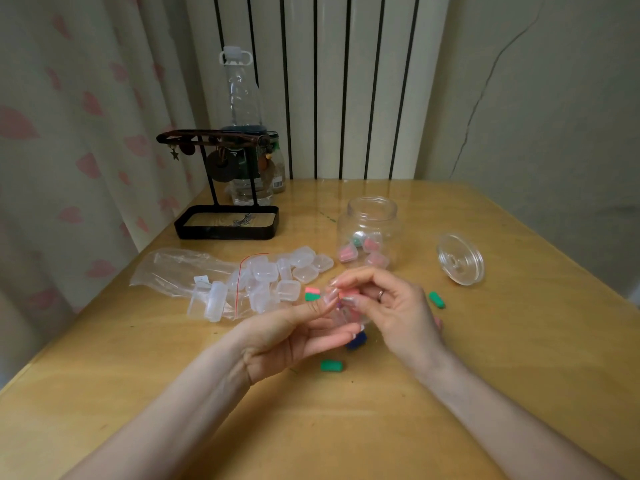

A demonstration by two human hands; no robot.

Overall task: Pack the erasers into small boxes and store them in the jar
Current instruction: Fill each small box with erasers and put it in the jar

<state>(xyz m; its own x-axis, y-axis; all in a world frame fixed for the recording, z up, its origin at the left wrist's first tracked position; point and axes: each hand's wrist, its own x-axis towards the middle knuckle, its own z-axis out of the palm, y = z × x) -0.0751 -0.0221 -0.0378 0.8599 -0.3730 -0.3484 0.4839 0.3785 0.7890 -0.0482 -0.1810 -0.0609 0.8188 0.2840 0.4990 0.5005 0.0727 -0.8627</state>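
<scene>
Pinching a pink eraser, right hand meets left hand — box between.

No legible text is showing anywhere. A barcode sticker is sitting low on the small jar behind the black stand: bars are showing, digits are blurring out. A dark green label on the clear bottle is possibly carrying brand print, but nothing is resolving. A small white tag inside the plastic bag is reading as blank at this resolution.
</scene>
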